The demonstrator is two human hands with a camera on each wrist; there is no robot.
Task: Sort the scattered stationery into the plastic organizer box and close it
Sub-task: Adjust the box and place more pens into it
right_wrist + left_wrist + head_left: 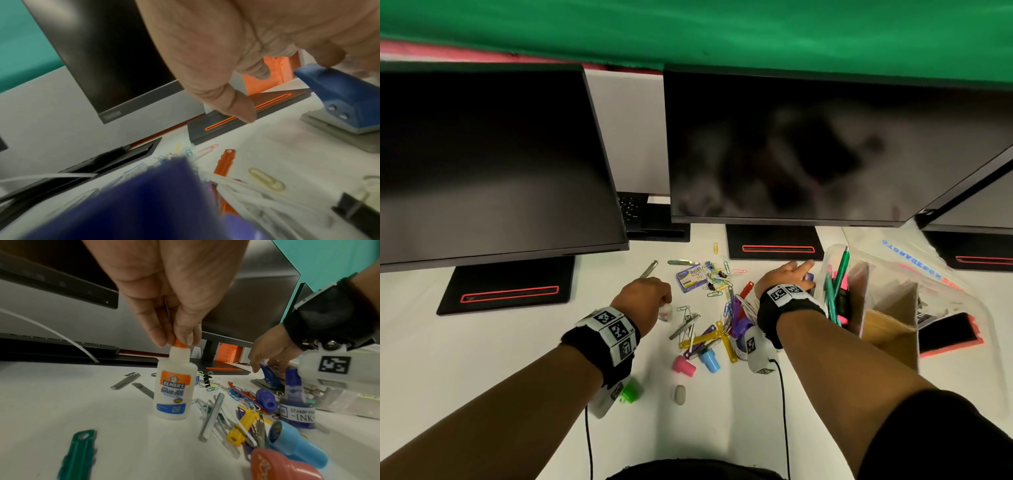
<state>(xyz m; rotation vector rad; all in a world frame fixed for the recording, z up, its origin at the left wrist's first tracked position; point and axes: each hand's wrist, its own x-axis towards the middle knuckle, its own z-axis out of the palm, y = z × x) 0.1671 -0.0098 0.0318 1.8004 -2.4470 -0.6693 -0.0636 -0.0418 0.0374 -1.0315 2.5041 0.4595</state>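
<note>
A white glue bottle (174, 386) with an orange cap stands upright on the white table. My left hand (176, 341) pinches that cap from above; in the head view the left hand (645, 296) covers most of the bottle (665, 312). My right hand (791, 272) reaches forward over a blue hole punch (345, 100), and its relaxed fingers (327, 55) touch the punch's top lever without curling round it. The clear plastic organizer box (835, 260) stands open just right of the punch, with green pens (840, 274) and pink highlighters in it.
Paper clips, binder clips, coloured fasteners, a staples box (690, 279), pink (683, 365), blue (710, 358) and green (631, 392) stamps, an eraser (679, 394) and an ink bottle (296, 412) lie between my arms. Monitors (493, 164) on black stands (772, 245) overhang the back.
</note>
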